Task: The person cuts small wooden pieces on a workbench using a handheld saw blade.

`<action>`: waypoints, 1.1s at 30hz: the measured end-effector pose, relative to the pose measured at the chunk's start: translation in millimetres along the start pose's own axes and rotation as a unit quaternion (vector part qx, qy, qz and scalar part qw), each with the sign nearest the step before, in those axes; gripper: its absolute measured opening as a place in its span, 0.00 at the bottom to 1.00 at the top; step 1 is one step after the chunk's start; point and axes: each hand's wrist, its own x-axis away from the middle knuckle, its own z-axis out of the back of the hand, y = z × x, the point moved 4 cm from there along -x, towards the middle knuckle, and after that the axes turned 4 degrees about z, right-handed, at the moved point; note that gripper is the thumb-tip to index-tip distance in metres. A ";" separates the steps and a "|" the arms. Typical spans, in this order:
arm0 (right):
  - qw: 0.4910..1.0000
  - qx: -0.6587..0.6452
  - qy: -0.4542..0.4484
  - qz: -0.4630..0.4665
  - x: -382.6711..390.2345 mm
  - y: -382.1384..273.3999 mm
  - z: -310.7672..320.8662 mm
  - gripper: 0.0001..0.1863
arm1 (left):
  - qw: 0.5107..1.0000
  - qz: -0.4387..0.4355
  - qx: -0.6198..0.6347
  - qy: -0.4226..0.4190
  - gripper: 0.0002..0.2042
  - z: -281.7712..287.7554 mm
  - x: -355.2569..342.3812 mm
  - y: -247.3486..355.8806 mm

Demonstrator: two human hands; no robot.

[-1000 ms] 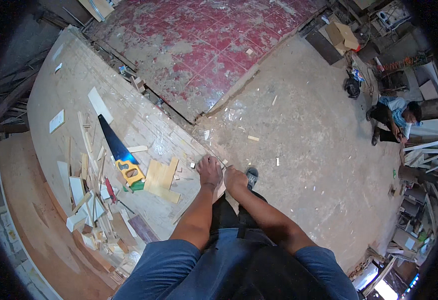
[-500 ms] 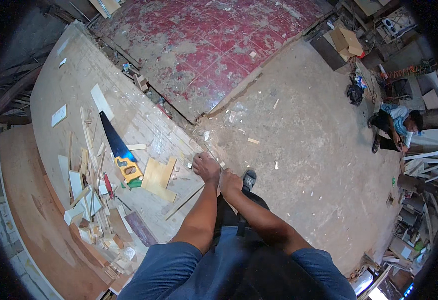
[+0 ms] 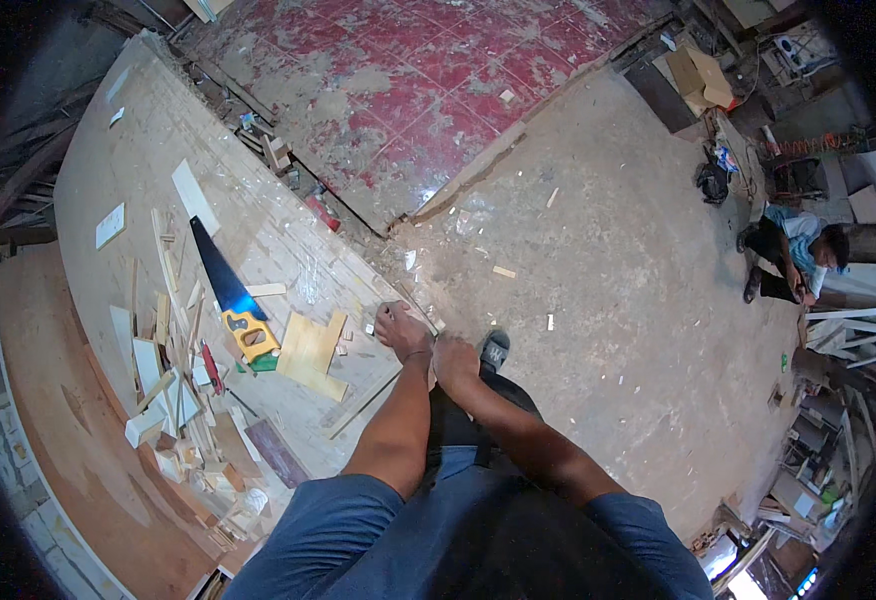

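My left hand (image 3: 404, 332) is closed at the edge of the pale wooden worktable (image 3: 288, 240), its fingers curled down near the tabletop. Close beside it, just past the table edge, my right hand (image 3: 456, 361) makes a fist. A small pale wood end (image 3: 436, 326) shows between the two hands, but what either one grips is hidden. To the left lie a flat pale wood piece with a notched outline (image 3: 310, 352) and a handsaw (image 3: 226, 280) with a yellow handle. A thin wood strip (image 3: 363, 404) rests on the table by my left forearm.
Wood offcuts (image 3: 183, 400), a red-handled tool (image 3: 211, 368) and a dark wood block (image 3: 276, 452) crowd the table's left part. My sandalled foot (image 3: 495, 350) stands on the concrete floor, where scraps are scattered. A person (image 3: 793, 255) sits far right beside stacked boards.
My two hands stay together at the table edge. The left has turned slightly, with its fingers lower and a little further left. The whole view has shifted a little.
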 end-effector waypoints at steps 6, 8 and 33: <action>1.000 0.006 0.009 0.013 3.0 -6.0 5.3 0.18 | 1.000 0.010 -0.026 0.012 0.14 -4.1 -2.4 -3.5; 1.000 -0.011 -0.002 0.017 10.6 -2.2 8.8 0.17 | 1.000 0.002 -0.021 0.012 0.14 -4.2 -2.3 -2.8; 0.998 0.057 -0.011 0.038 25.9 -13.6 17.3 0.16 | 0.998 0.000 -0.059 0.019 0.15 -8.3 -4.5 -5.0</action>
